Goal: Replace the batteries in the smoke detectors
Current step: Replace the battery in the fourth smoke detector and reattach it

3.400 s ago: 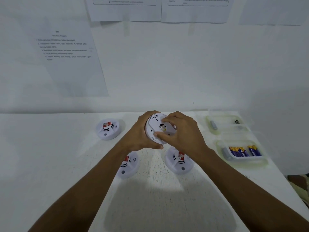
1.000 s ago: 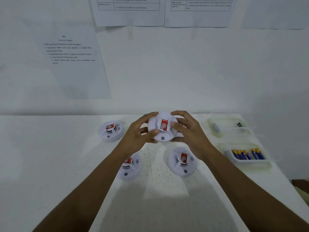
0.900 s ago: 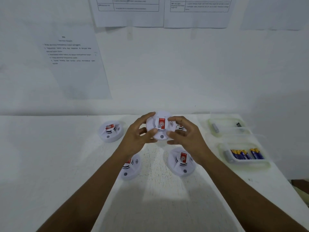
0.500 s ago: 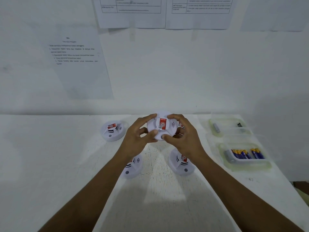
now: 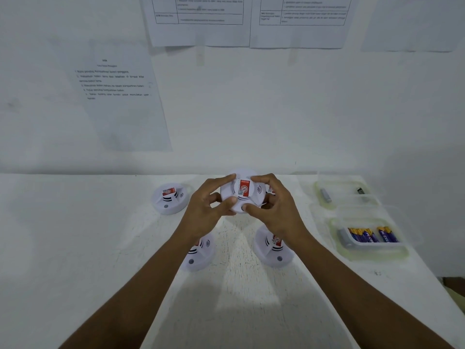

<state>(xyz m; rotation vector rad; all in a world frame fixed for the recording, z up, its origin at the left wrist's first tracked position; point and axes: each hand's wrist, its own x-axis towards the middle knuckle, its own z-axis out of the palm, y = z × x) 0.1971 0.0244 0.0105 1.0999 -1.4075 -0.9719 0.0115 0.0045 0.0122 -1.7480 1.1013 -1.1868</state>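
Both hands hold a round white smoke detector (image 5: 242, 191) with a red label, face up, just above the table near the wall. My left hand (image 5: 207, 212) grips its left rim with thumb and fingers. My right hand (image 5: 274, 210) grips the right rim, thumb on the front edge near the small button. Another detector (image 5: 170, 199) lies to the left, and two more lie nearer me, one (image 5: 200, 254) under my left wrist, the other (image 5: 273, 248) under my right wrist. A further detector (image 5: 270, 190) peeks out behind my right fingers.
A clear tray (image 5: 372, 250) at the right holds several blue and yellow batteries. Behind it a second clear tray (image 5: 342, 183) holds a grey battery (image 5: 325, 195) and a dark one (image 5: 361, 191). Printed sheets hang on the white wall. The table's right edge runs close to the trays.
The detector was turned from back side up to label side up, then lowered and moved slightly away toward the wall. Both hands stay on its rim.
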